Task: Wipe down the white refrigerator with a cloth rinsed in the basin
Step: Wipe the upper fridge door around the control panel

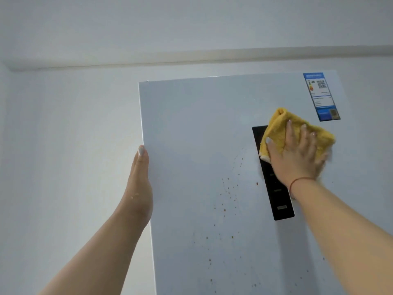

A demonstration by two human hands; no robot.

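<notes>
On refrigerator (191, 145) door: flat right hand (297, 154) presses cloth (278, 128); left hand (139, 182) open at edge.

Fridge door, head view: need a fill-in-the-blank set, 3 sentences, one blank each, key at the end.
1. The right hand presses a folded cloth of ____ colour flat against the refrigerator door.
2. The cloth overlaps the top end of the ____ control panel set into the door.
3. The left hand rests against the door's ____ edge, with small brown specks lying between that hand and the panel.

Missing words: yellow; black; left
</notes>
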